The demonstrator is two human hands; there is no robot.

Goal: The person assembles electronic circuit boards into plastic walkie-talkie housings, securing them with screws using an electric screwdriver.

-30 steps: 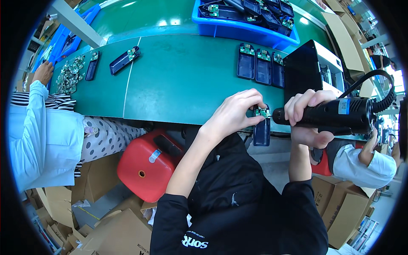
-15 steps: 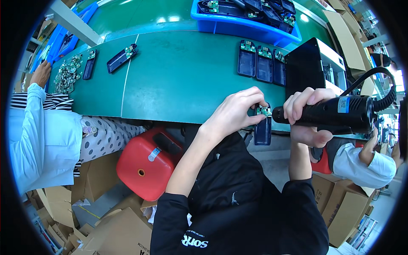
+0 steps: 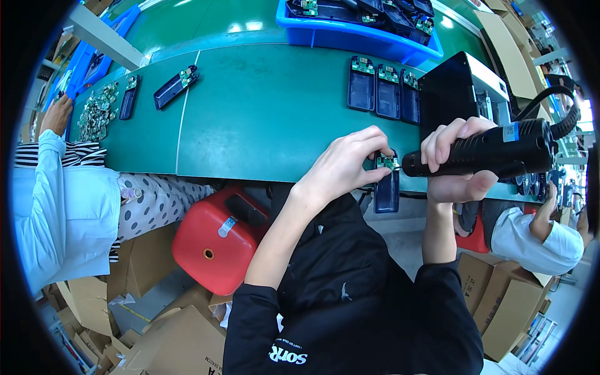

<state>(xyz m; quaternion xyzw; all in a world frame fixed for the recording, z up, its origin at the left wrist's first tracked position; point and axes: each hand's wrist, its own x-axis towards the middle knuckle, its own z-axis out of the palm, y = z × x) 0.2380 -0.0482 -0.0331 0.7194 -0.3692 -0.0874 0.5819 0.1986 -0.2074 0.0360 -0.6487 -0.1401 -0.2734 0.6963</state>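
Note:
My left hand (image 3: 347,157) pinches the top end of a dark blue plastic casing (image 3: 387,195) at the table's near edge. A small green circuit board (image 3: 389,161) sits in that end, partly covered by my fingers. My right hand (image 3: 451,185) is wrapped round a black electric screwdriver (image 3: 500,151), held nearly level with its bit pointing left at the board. Whether the bit touches a screw is too small to tell. Beyond my hands, three similar casings with boards (image 3: 387,92) lie side by side.
At the back stands a blue bin (image 3: 362,37) full of casings. A black-and-white machine (image 3: 465,87) is right of the casings. Two casings and a pile of circuit boards (image 3: 99,112) lie left, near a co-worker's hand (image 3: 57,115). A red stool (image 3: 215,250) stands below the table.
The rear end of the screwdriver has swung upward and its cord has shifted with it. My left hand and the casing have barely moved.

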